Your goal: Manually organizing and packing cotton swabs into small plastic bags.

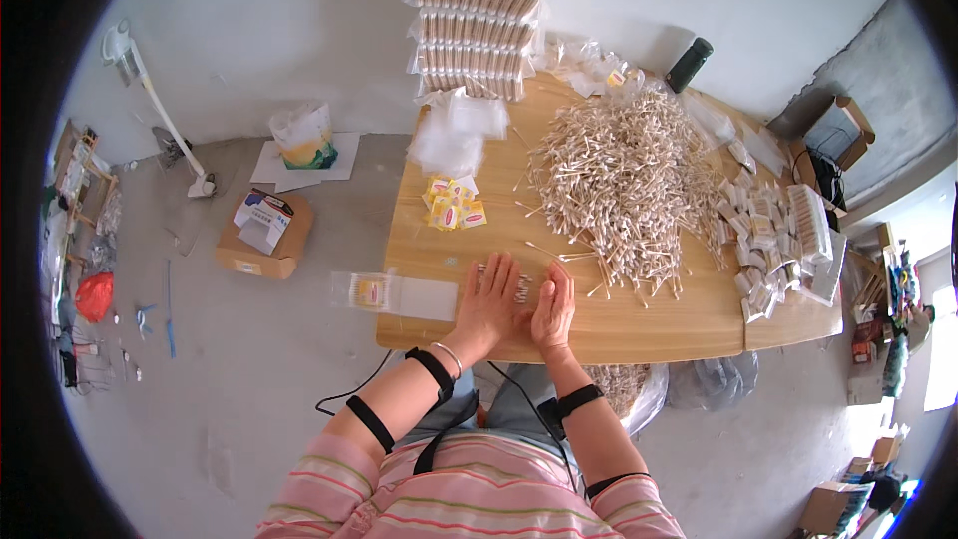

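A small group of cotton swabs (522,288) lies on the wooden table (629,334) between my two hands. My left hand (488,305) rests palm down over the swabs' left part, fingers stretched out, so I cannot see what is beneath it. My right hand (552,309) stands on its edge at their right side, palm turned inward and fingers slightly curved. Left of my hands is a clear bag (371,291) of swabs with a yellow card, its pale empty end (427,298) reaching toward my left hand. A large loose pile of cotton swabs (619,180) spreads to the right.
Yellow-and-white cards (454,206) and clear plastic bags (459,132) lie beyond my left hand. Bagged swabs (477,25) are stacked at the back. Several small white bundles (766,250) heap at the right, and a dark bottle (690,65) stands behind. A cardboard box (264,235) sits on the floor.
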Demonstrator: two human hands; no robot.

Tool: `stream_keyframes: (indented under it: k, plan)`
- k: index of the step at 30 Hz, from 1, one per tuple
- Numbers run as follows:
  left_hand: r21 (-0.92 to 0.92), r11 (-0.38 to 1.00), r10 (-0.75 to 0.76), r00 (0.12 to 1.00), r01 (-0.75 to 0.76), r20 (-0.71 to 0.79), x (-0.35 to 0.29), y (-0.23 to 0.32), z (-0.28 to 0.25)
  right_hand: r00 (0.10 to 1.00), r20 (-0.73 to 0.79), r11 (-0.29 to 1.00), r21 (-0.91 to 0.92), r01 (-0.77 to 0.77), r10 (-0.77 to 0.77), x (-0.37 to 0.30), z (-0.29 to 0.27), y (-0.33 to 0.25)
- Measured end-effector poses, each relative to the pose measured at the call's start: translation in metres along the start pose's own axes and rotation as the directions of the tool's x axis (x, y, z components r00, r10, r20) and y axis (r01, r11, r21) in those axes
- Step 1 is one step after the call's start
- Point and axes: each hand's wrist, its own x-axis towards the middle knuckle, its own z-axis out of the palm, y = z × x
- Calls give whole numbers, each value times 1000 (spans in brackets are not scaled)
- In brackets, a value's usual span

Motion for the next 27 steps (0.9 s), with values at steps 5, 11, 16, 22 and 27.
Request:
stream_keyframes:
  k: [5,11,16,22,27]
  plan:
    - [-414,909,-143,973,57,-181,-10,-6,-2,999,25,1000,20,-23,23,-3,1,-5]
    - [-747,664,-385,869,25,-312,-19,-34,-1,810,578,742,-498,449,-103,-17,19,-45]
    - [-842,538,-491,798,-39,-350,-14,-38,4,837,540,699,-567,436,-85,5,40,-36]
    - [-897,441,-562,773,-22,-295,-16,-41,14,828,548,665,-574,478,-122,-25,38,-44]
    - [-933,359,-565,789,-29,-243,-14,-41,17,865,492,709,-575,408,-99,-7,48,-41]
